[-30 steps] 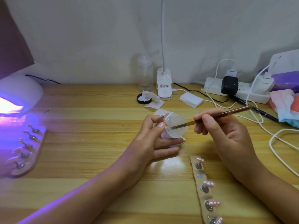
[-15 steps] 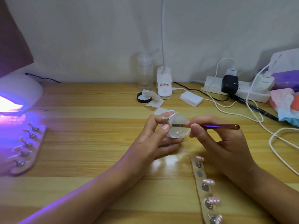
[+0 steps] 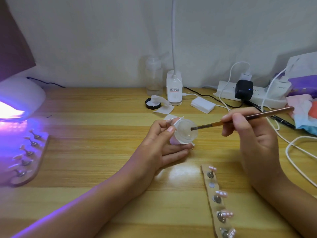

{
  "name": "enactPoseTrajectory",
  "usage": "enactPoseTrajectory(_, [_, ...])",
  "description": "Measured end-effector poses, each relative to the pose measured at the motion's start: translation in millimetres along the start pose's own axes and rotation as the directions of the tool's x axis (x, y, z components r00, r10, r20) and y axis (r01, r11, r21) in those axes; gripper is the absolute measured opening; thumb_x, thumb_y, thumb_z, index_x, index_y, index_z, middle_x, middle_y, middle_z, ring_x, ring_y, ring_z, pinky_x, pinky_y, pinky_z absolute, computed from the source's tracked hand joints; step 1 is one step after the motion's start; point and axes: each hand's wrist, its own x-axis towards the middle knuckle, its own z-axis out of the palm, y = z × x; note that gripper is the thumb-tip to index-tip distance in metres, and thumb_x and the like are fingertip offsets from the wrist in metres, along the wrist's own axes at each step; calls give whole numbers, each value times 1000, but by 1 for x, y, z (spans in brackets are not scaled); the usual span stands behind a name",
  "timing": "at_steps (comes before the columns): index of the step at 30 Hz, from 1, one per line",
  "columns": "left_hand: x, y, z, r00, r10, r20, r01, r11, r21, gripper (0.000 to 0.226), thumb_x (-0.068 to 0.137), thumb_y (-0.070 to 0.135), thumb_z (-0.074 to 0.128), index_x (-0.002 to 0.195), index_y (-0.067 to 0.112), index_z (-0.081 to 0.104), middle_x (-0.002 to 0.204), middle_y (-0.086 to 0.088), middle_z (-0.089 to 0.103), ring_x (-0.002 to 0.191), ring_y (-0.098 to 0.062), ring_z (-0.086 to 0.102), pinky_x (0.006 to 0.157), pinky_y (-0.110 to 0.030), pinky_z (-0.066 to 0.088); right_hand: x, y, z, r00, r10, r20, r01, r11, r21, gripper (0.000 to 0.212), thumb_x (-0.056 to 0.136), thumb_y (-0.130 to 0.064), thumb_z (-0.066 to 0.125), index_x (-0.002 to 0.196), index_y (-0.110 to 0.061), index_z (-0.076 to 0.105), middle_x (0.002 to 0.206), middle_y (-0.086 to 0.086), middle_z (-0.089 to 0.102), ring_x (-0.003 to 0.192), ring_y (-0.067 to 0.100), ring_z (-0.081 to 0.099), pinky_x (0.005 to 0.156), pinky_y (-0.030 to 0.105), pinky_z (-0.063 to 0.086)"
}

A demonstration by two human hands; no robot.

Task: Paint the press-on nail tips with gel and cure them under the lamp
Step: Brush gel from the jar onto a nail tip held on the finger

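- Holding one gel jar (image 3: 186,134) in my left hand (image 3: 159,146), fingers curled round it.
- My right hand (image 3: 253,134) pinches one brush (image 3: 248,118); its bristles are at the jar's mouth.
- Four nail tips (image 3: 221,194) stand on one strip (image 3: 214,207) just below my right hand.
- A second strip (image 3: 38,157) lies well left of my left hand, at the lamp (image 3: 20,93).

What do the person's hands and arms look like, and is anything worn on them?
Nothing is worn that the picture shows. The left hand and the right hand have no gloves, rings or bracelets. The left forearm and the right forearm are bare to the picture's edge, with no sleeve, watch or band. The left thumbnail looks short and unpainted.
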Motion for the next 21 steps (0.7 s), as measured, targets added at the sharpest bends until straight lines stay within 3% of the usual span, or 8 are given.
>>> enactPoseTrajectory(7, [2,7,-2,998,-56,1,56,995,-87,18,101,26,48,117,21,53,110,7,72,105,-40,67,93,-41,54,5,8,-4,990,125,-63,-122,992,41,32,102,-9,42,83,-20,64,74,-5,59,73,10,54,72,20,48])
enactPoseTrajectory(12, [2,8,-4,997,-78,-8,76,987,-142,15,100,24,50,113,22,57,114,3,71,105,-43,66,93,-43,53,10,12,-7,970,216,-111,-205,973,106,30,96,-23,46,77,-28,69,68,-6,59,69,7,55,69,16,48])
enactPoseTrajectory(16, [3,9,-6,995,-102,3,101,979,-178,14,97,25,55,110,23,58,115,-1,71,106,-45,65,92,-43,54,12,13,-9,960,250,-126,-232,962,142,29,94,-22,45,82,-28,71,69,-7,62,68,6,58,66,17,49])
enactPoseTrajectory(21, [4,9,-6,993,-118,-3,115,973,-202,14,94,25,57,108,23,60,115,-3,71,106,-46,65,90,-42,55,10,9,-8,973,226,-47,-215,962,168,25,85,-16,43,87,-20,67,78,-4,66,76,12,61,71,22,51])
